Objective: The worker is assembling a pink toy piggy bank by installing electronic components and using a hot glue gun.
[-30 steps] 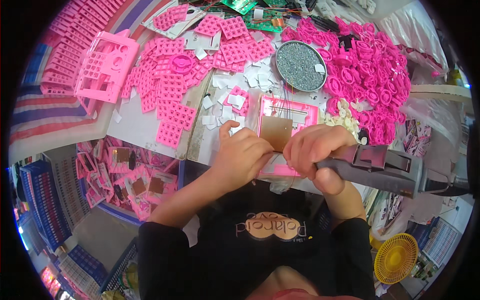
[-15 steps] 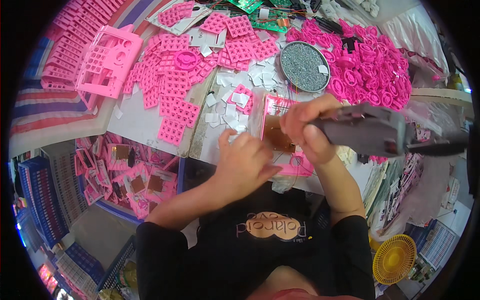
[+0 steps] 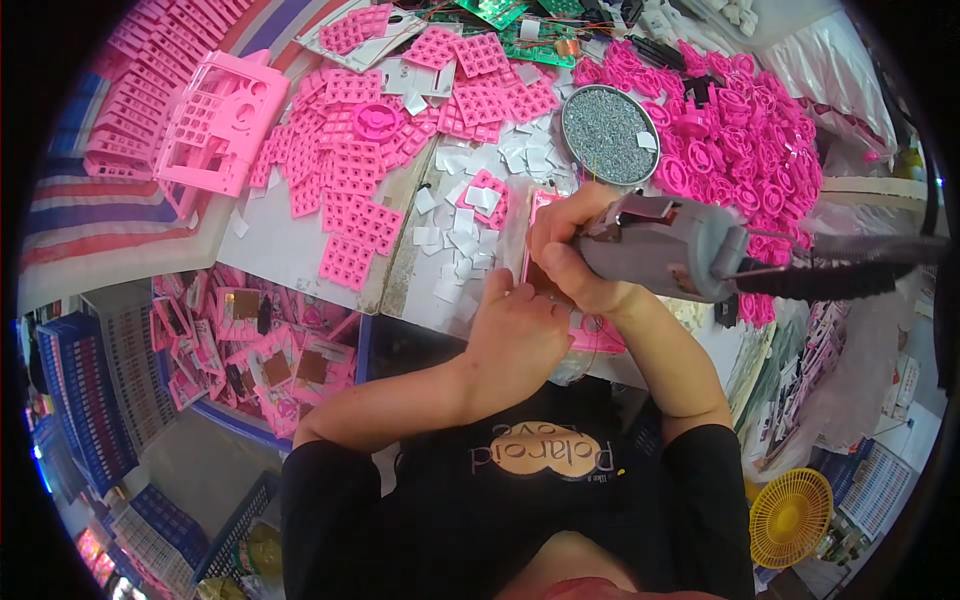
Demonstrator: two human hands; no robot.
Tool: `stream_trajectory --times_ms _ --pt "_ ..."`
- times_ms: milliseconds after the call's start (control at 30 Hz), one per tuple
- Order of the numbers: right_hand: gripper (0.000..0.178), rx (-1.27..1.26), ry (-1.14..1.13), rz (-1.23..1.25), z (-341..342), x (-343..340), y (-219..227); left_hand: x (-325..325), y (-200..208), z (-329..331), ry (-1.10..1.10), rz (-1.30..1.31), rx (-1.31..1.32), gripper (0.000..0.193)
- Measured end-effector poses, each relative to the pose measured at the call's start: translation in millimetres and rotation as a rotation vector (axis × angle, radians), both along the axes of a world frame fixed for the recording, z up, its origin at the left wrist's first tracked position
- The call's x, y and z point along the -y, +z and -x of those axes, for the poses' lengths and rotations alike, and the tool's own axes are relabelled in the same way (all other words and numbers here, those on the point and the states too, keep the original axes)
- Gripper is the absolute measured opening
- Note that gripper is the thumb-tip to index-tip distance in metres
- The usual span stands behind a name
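Observation:
In my right hand (image 3: 580, 250) is a grey power screwdriver (image 3: 665, 245), the fingers wrapped round its front end and its cable trailing off to the right. Beneath it lies a pink plastic casing (image 3: 608, 340) with a brown board (image 3: 540, 281) in it, partly hidden by my hands. My left hand (image 3: 520, 335) is closed over the casing's near left part, fingers curled and bunched near the right hand. What its fingertips hold, if anything, is hidden. The screwdriver's tip is out of sight behind the right hand.
A round dish of small screws (image 3: 607, 135) stands behind the casing. Pink keypads (image 3: 350, 215) and white paper squares (image 3: 462, 240) lie to the left. Pink ring-shaped parts (image 3: 735, 150) are heaped at right. A bin of pink assemblies (image 3: 270, 350) sits lower left, a yellow basket (image 3: 790, 518) lower right.
My left hand has moved right onto the casing, its fingers curling in. The right hand has shifted slightly left with the screwdriver, which has tilted and now shows its rear end more.

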State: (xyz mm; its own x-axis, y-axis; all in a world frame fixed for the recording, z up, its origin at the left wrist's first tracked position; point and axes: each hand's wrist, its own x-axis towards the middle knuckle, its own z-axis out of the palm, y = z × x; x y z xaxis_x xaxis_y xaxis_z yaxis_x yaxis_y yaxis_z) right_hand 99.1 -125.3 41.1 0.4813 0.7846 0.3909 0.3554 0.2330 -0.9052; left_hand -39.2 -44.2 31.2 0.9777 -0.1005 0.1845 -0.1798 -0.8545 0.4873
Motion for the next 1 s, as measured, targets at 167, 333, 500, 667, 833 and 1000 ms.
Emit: stream_trajectory --times_ms 167,333,500,667,833,1000 --pt "0.027 -0.344 0.009 -0.104 -9.6 4.3 14.3 -6.7 20.5 -5.5 -0.102 -0.038 -0.282 0.017" --pt "0.056 -0.305 -0.160 0.043 -16.2 28.0 41.1 -35.2 9.2 -6.7 -0.015 0.395 -0.089 0.007" --pt "0.047 -0.099 -0.041 0.534 10.9 60.6 27.3 -37.6 11.8 -12.6 0.103 0.638 -0.256 0.010" --pt "0.018 0.061 -0.151 0.484 15.1 75.4 11.3 -31.9 14.2 -9.6 0.238 1.024 -0.411 0.012" --pt "0.012 -0.031 -0.155 0.489 20.6 77.7 10.7 -29.9 5.7 -8.5 0.102 0.604 -0.219 0.011" --pt "0.013 0.016 -0.180 0.472 21.8 80.2 7.4 -30.7 8.8 -11.1 0.047 0.577 -0.206 0.010"
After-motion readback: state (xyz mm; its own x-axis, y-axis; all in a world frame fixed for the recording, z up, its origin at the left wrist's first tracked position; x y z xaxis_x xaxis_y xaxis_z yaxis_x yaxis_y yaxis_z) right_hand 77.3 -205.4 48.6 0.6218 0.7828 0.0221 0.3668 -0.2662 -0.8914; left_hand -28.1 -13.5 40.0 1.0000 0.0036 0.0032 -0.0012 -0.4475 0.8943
